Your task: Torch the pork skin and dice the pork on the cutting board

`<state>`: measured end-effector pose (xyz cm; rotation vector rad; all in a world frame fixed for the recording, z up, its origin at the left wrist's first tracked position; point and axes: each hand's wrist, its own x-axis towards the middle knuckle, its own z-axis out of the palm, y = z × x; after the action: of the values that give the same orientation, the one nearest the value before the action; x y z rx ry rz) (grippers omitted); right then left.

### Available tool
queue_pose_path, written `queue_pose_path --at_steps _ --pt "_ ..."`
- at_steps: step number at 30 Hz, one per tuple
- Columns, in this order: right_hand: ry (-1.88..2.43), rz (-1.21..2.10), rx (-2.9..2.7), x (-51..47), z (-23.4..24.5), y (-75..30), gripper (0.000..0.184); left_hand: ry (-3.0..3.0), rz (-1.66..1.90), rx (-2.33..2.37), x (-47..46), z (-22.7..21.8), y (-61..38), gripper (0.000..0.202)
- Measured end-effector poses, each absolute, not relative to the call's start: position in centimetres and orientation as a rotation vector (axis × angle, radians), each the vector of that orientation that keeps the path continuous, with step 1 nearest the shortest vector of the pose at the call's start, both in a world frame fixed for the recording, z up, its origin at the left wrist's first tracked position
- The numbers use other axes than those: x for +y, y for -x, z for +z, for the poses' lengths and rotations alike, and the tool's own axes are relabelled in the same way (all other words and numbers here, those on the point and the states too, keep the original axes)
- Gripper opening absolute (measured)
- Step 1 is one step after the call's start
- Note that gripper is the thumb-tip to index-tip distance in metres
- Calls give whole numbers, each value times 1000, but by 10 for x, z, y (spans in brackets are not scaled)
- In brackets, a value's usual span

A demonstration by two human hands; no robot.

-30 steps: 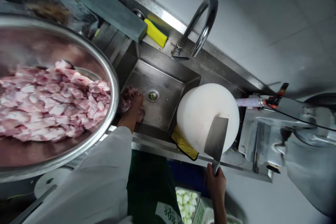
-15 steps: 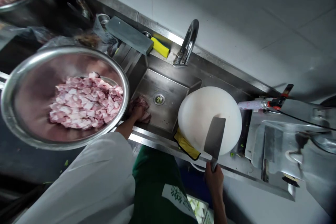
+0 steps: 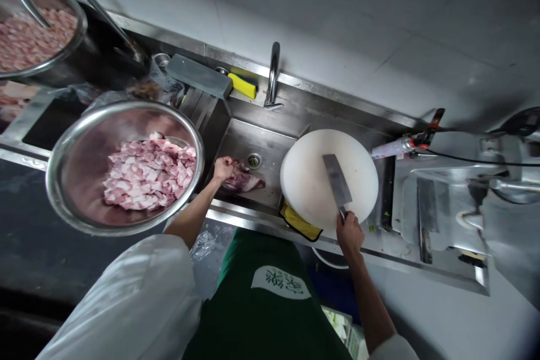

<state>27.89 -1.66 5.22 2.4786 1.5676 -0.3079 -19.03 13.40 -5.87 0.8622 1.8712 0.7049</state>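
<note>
My left hand (image 3: 223, 170) is closed on one end of a dark red piece of meat (image 3: 243, 179), which hangs low in the steel sink (image 3: 270, 143) near the drain. In my right hand (image 3: 350, 232) is the handle of a cleaver (image 3: 336, 178). Its broad blade lies over the round white cutting board (image 3: 358, 180); whether it touches the board I cannot tell. Left of the sink, a large steel bowl (image 3: 76, 180) holds a heap of chopped pale pink meat (image 3: 147, 174).
A faucet (image 3: 273, 73) rises behind the sink, beside a yellow-handled item (image 3: 242, 85) and a grey sharpening stone (image 3: 198, 75). A folded yellow cloth (image 3: 299, 222) sticks out under the board. A second pot (image 3: 82, 28) of chopped meat stands far left. Metal equipment (image 3: 442, 180) fills the right.
My left hand has drawn the meat rightward through the sink, toward the drain. The cleaver has moved farther over the board and its blade has turned to point up-left. The view has shifted.
</note>
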Motion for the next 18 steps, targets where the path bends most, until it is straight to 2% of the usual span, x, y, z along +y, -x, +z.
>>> queue_pose_path --at_steps 6,9,12,15,18 --pt "-2547 -454 1585 -25 37 -286 40 -751 597 1752 130 -35 179 12" --pt "-2565 -483 1596 -26 35 -288 40 -684 631 1692 117 -25 163 16" --pt "-2571 -497 1618 -25 34 -290 40 -664 860 1598 107 10 149 31" --pt "-2572 -501 1663 -25 30 -294 41 -815 1176 1496 94 67 162 48" --pt "-2574 -496 1704 -26 25 -298 42 -1056 1482 1792 80 120 212 36"
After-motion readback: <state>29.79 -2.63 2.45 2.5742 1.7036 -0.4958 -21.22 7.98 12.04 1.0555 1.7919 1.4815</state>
